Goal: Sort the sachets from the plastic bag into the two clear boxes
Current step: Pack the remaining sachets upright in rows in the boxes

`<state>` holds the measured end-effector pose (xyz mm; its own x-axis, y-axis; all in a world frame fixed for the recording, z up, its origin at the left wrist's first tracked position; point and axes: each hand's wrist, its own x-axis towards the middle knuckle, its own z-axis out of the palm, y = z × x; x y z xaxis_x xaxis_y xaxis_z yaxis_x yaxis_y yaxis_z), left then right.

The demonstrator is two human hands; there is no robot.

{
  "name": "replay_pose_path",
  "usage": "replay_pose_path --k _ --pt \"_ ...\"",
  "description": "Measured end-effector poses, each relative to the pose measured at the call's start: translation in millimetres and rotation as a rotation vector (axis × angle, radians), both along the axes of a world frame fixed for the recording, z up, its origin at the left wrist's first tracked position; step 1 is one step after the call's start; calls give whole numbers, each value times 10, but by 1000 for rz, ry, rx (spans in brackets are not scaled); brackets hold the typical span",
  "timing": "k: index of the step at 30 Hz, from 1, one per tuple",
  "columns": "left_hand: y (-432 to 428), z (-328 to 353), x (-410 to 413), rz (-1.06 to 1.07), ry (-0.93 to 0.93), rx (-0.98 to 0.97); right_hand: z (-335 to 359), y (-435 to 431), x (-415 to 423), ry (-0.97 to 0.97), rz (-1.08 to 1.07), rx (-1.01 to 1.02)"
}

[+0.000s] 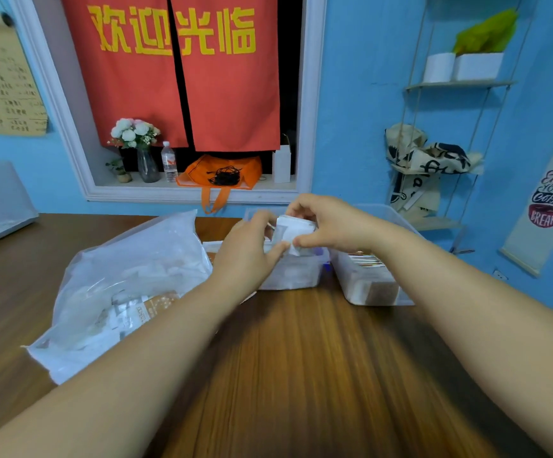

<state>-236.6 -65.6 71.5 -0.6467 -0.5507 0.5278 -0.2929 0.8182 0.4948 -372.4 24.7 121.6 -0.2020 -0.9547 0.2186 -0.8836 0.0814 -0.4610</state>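
Above the middle clear box [288, 274], left grip [248, 249] and right grip [328, 223] are together pinching white sachets [293, 230]; sorting is proceeding, likely needing a lowering into that box beside the plastic bag [129, 285].

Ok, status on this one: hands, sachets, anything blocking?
Left hand and right hand pinch white sachets over the left clear box. Right clear box holds sachets; plastic bag holds more. Nothing blocking.

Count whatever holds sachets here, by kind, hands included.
Clear boxes: 2
Plastic bag: 1
Hands: 2, left hand and right hand, gripping one white sachet bundle
Total: 5
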Motion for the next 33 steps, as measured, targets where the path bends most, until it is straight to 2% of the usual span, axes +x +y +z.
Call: replay_pose_path --k 9,13,23,29,33 --pt "-270 -428 12 120 45 176 -96 -577 -668 -53 -167 66" --pt "-284 -550 -12 70 70 209 -163 -849 -798 47 -184 118" --pt "-348 -620 -18 35 110 199 -365 -1207 -938 366 -51 355" --pt "-349 -635 -17 42 110 199 -386 -1272 -932 461 15 444" --pt "-344 -619 -14 52 91 201 -371 -1288 -909 459 51 493"
